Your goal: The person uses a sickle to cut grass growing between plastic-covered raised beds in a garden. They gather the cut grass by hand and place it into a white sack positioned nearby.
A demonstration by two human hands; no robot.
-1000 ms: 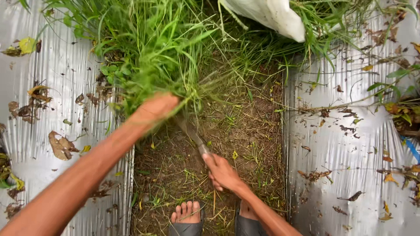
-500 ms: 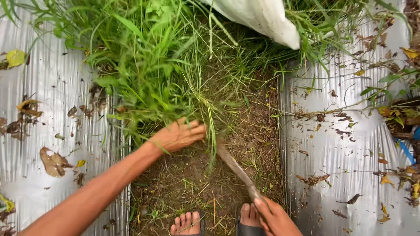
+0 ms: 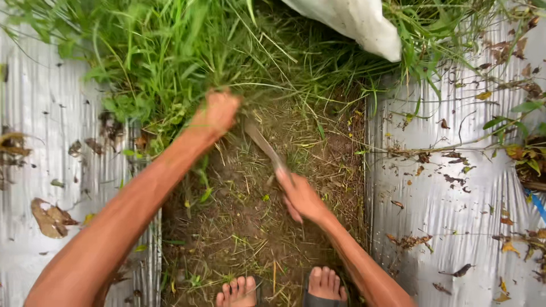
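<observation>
Head view, looking straight down at a strip of bare soil between two sheets of silver plastic mulch. Left hand is clenched around a bunch of tall green grass at the upper edge of the soil strip, fist closed low on the stems, arm stretched forward from the lower left. Right hand is closed around the handle of a blade tool, probably a sickle or knife; handle itself is hidden in the fist. Blade slants up and to the left from the right hand, its far end close to the base of the grass just right of the left fist; blurred, so cannot tell if the edge touches the stems. Grass clump fills the top left and top centre, hanging partly over the left mulch sheet. White sack or plastic bag lies at the top right on the grass, well apart from both hands. Bare feet in dark sandals at the bottom edge, on the soil, below the right forearm. Cut grass scraps and short green shoots scattered on the soil. Dry brown and yellow leaves lie on both mulch sheets, more leafy stems at the far right edge
</observation>
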